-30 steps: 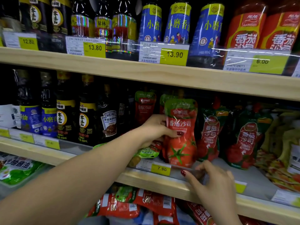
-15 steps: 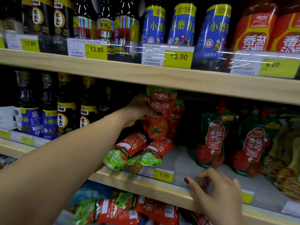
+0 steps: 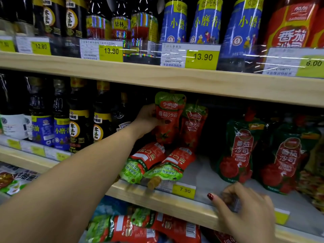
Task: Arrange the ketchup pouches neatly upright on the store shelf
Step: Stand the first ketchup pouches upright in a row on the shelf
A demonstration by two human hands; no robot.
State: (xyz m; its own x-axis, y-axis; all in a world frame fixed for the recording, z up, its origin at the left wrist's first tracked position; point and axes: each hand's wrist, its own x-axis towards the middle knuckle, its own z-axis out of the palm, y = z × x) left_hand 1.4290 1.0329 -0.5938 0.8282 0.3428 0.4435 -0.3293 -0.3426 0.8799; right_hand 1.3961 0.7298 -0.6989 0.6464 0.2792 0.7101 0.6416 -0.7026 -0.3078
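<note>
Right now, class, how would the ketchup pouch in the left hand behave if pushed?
Probably floppy: the pouch looks creased where the left hand grips it. Likely tippy: two matching pouches lie fallen on the shelf. Perhaps slippery, given its glossy sheen.

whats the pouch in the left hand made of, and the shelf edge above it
Ketchup pouch: seemingly glossy flexible plastic film, creased and catching glare where the left hand grips it. Shelf edge: pale wood or wood-look laminate, matte, with faint grain; which one is unclear.
</note>
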